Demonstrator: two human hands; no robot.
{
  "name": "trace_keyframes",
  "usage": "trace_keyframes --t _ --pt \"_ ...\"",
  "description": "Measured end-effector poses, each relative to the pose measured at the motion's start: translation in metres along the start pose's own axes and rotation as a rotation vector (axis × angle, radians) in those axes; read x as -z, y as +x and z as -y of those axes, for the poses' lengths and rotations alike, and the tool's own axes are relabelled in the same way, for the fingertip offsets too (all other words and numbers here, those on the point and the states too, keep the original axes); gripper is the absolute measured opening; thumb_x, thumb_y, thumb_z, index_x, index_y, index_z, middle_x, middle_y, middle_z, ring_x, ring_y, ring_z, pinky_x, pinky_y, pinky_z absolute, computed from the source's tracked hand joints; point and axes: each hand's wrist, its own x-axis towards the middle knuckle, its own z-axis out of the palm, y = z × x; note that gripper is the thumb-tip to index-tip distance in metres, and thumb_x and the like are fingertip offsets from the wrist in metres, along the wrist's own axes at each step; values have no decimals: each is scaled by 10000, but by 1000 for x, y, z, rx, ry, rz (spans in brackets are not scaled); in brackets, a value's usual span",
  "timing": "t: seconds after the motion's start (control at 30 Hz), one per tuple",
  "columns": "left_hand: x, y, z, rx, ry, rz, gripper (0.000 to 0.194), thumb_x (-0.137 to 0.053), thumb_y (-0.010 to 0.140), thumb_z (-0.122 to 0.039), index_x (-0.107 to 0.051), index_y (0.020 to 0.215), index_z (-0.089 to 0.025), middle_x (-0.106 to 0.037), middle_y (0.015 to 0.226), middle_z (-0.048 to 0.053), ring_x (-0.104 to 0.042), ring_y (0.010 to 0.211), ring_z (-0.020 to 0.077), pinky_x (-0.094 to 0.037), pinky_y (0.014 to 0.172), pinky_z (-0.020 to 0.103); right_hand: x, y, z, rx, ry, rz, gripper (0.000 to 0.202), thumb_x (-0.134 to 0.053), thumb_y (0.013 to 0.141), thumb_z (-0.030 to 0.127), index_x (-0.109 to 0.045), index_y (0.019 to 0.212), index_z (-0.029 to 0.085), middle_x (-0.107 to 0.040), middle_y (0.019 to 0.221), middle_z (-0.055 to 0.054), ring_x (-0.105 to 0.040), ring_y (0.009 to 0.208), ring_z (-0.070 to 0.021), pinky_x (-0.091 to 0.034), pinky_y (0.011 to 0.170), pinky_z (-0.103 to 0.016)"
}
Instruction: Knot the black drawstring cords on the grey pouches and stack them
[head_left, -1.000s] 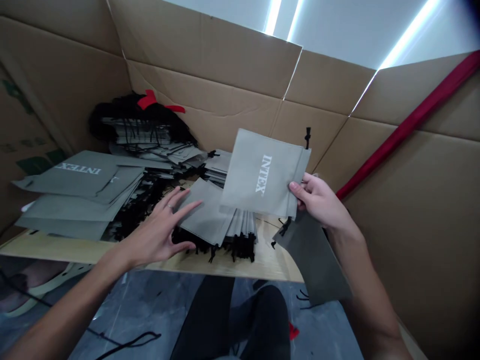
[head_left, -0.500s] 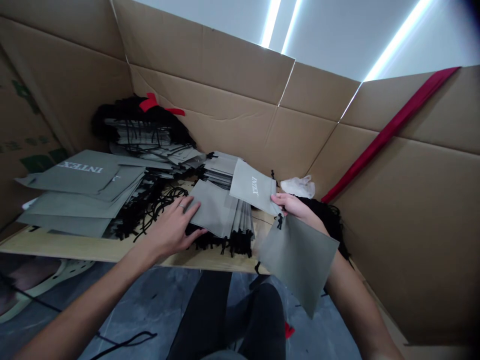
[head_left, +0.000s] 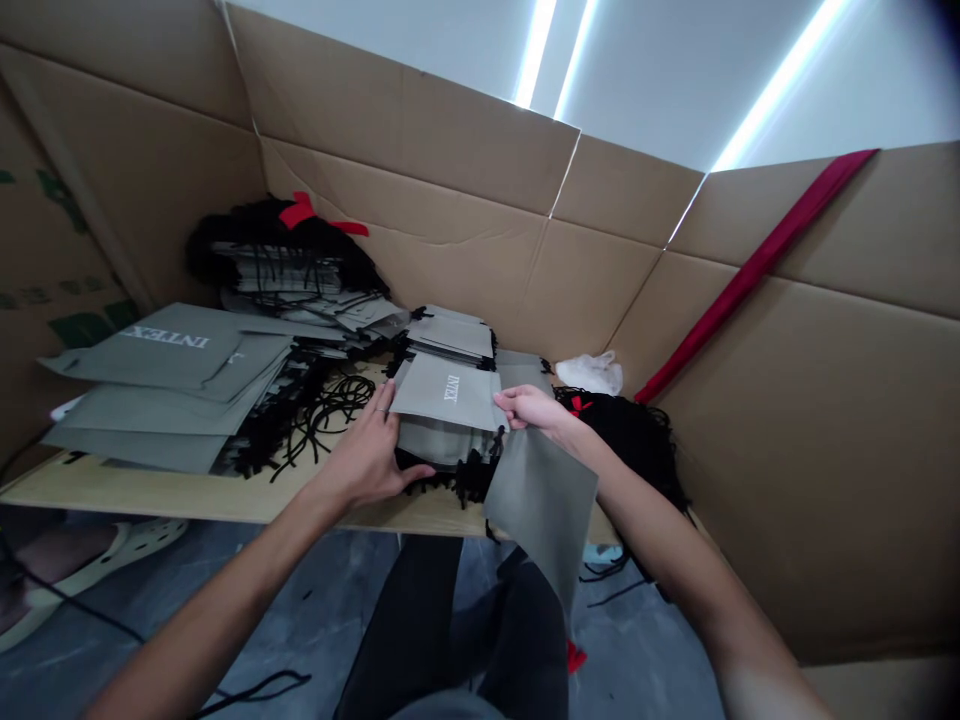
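My right hand (head_left: 531, 407) pinches a small grey drawstring pouch (head_left: 442, 392) printed INTEX by its corded end. From the same hand a second plain grey pouch (head_left: 541, 495) hangs over the table's front edge. The printed pouch lies over a stack of grey pouches (head_left: 433, 440) whose black cord ends face right and forward. At the left side of that stack is my left hand (head_left: 373, 445), thumb spread from the fingers, with its fingertips at the printed pouch's left edge. More stacked pouches (head_left: 457, 335) stand behind.
Large grey INTEX pouches (head_left: 172, 345) lie in a pile at left. Behind them sits a bundle of pouches (head_left: 285, 270) with black cords and red ribbon. A clear plastic bag (head_left: 592, 373) and a black cord bundle (head_left: 630, 445) are at right. Cardboard walls (head_left: 450, 220) enclose the table.
My right hand has moved left, bringing the printed pouch over the front stack; the hanging pouch moved left with it. My left hand has shifted slightly, its fingers now at the stack's left edge.
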Motion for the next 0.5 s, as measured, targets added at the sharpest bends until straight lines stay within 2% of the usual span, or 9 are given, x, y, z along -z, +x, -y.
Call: trace_keyframes --t 0.13,0.27,0.4,0.5 --pt "-3 -7 5 72 -20 -41 1183 -847 878 -625 -334 1724 24 -424 1782 375 -407 1708 505 -413 1406 605 -15 4 6 -66 -51 -60 397 -768 1100 409 -709 1413 173 -746 1391 -122 -775 1166 -268 -698 983 -473" --pt "-9 -10 0 156 -36 -127 1164 -836 902 -528 -251 1760 -3 -539 1689 366 -490 1630 534 -424 1367 670 -29 4 10 -67 -91 -116 399 -764 1103 404 -702 1428 181 -744 1396 -120 -775 1163 -266 -700 979 -472" --pt "-7 -13 -8 196 -81 -193 1388 -903 867 -551 -28 1810 -30 -593 1618 363 -543 1556 564 -504 1263 707 -36 2 13 -47 -155 -157 418 -761 1103 408 -693 1455 192 -729 1440 -127 -765 1210 -282 -690 1018 -499" --pt "-1 -15 -10 162 -124 -200 1467 -962 833 -574 22 1835 -151 -559 1679 303 -573 1544 516 -529 1253 672 -36 2 11 -31 -224 -172 412 -759 1104 413 -697 1445 190 -735 1425 -127 -768 1193 -276 -693 1006 -490"
